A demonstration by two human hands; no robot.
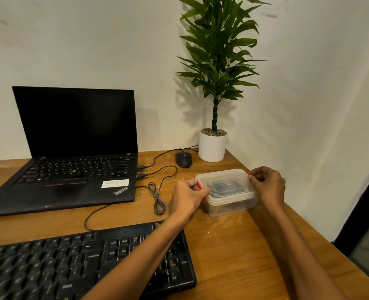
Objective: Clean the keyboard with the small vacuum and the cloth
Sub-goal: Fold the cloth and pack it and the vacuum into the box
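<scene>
A black keyboard (pixel 49 263) lies at the desk's front left, with my left forearm crossing its right end. Beyond it stands a clear plastic box (pixel 227 192) with a lid and red clips; something dark shows through the lid, too blurred to identify. My left hand (pixel 186 198) pinches the red clip on the box's left end. My right hand (pixel 268 185) pinches the clip on its right end. No vacuum or cloth is plainly visible.
An open black laptop (pixel 75 148) sits at the back left, its cables (pixel 157 195) trailing across the wooden desk (pixel 233 245). A black mouse (pixel 183 159) and a potted plant (pixel 212 146) stand near the wall. The desk's right edge runs close to my right arm.
</scene>
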